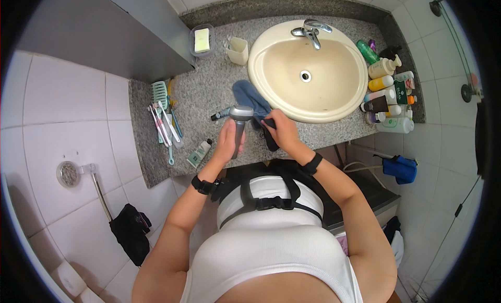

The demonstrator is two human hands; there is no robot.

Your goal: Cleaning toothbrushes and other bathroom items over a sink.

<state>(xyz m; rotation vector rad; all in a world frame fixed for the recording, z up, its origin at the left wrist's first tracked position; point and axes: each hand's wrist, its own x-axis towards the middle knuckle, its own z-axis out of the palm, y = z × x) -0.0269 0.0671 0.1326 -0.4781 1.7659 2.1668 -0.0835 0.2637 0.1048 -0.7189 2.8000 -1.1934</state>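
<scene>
My left hand (227,142) grips the handle of a grey electric shaver (242,114), its broad silver head pointing up and away from me. My right hand (284,131) pinches a small black piece (270,123), partly covered by the fingers; what it is exactly I cannot tell. Behind both hands, a crumpled blue cloth (250,95) rests on the granite counter against the sink's rim. Below it a black item (271,142) lies near the counter's front edge, partly hidden by my right hand. Left of the shaver head is a small dark tube (220,114).
A cream oval sink (313,103) with a chrome faucet (312,29) fills the counter's right part. Several bottles (381,68) crowd beyond it. On the left lie toothbrushes (164,123), a green comb (159,92) and a cream tube (199,153). Farther back stand a soap dish (211,41) and a cup (237,51).
</scene>
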